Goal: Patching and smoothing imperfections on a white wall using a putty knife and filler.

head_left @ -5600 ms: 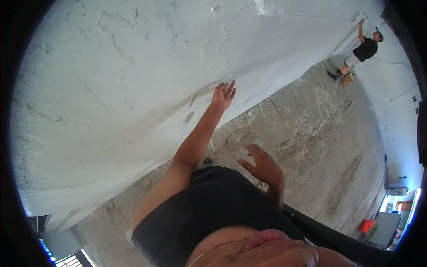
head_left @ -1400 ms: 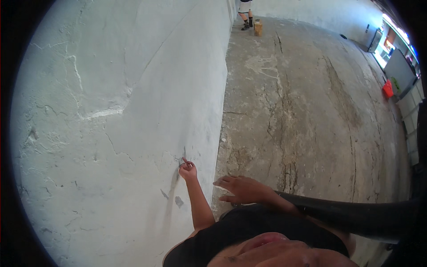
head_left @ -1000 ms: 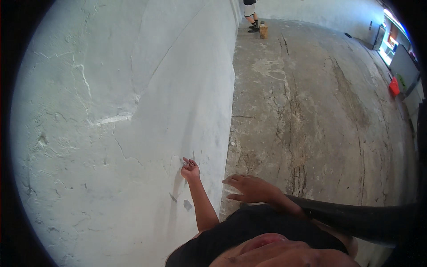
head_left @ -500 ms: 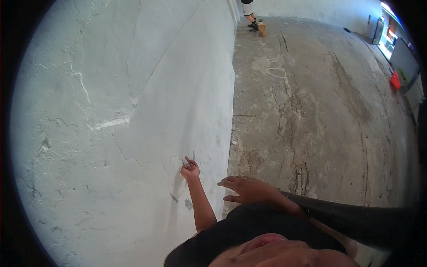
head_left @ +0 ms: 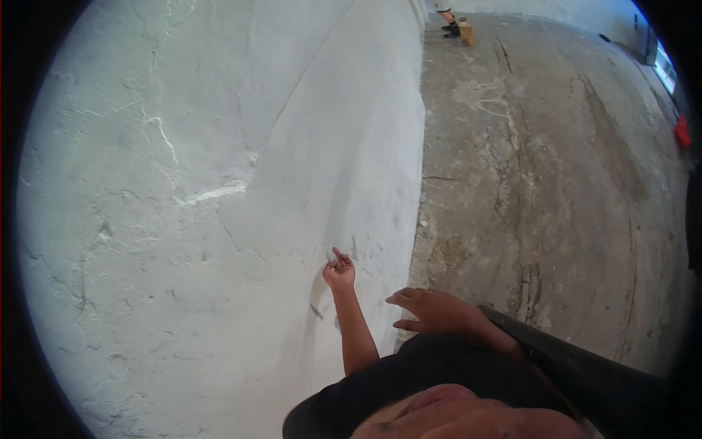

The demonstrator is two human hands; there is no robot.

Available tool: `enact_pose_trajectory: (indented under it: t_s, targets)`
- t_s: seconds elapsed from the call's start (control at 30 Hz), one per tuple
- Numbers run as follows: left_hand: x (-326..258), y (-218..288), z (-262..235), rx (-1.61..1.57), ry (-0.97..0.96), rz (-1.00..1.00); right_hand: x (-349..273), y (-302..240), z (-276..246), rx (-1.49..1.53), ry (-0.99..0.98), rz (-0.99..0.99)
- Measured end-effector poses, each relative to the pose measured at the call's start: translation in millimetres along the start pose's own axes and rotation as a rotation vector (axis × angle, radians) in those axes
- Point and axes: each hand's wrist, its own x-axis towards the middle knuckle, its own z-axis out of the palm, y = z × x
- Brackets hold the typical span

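My left hand is raised beside the white plastered wall, palm turned up. Its index finger points out while the other fingers curl loosely, and nothing shows in it. Whether it touches the wall, I cannot tell. Dark scuffs and small chips mark the plaster around that hand. My right hand is held in front of my body, near the foot of the wall. Its fingers and thumb are apart, with nothing between them.
Cracks and raised, peeling lines run across the wall on the left. To the right stretches a rough, cracked concrete floor. At the far end, another person's legs stand beside a brown block. A red object sits at the right rim.
The view has swung, so wall, floor and hands appear farther right. Less of the doorway and of the other person shows. Both hands keep nearly the same pose.
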Motion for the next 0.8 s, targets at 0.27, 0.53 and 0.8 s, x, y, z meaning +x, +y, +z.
enact_pose_trajectory:
  t_s: [0.27, 0.53, 0.8]
  targets:
    - [8.9, 16.3, -1.9, 0.087, -0.041, -0.006, 3.9, -1.4, 3.9, -0.048, 0.052, -0.035]
    - [42.7, -15.1, -5.1, 0.170, 0.010, 0.006, 5.7, 8.4, 9.7, -0.050, 0.060, -0.032]
    - [68.9, -35.1, -3.8, 0.187, 0.030, -0.044, 3.1, 2.1, 14.1, -0.051, 0.013, -0.036]
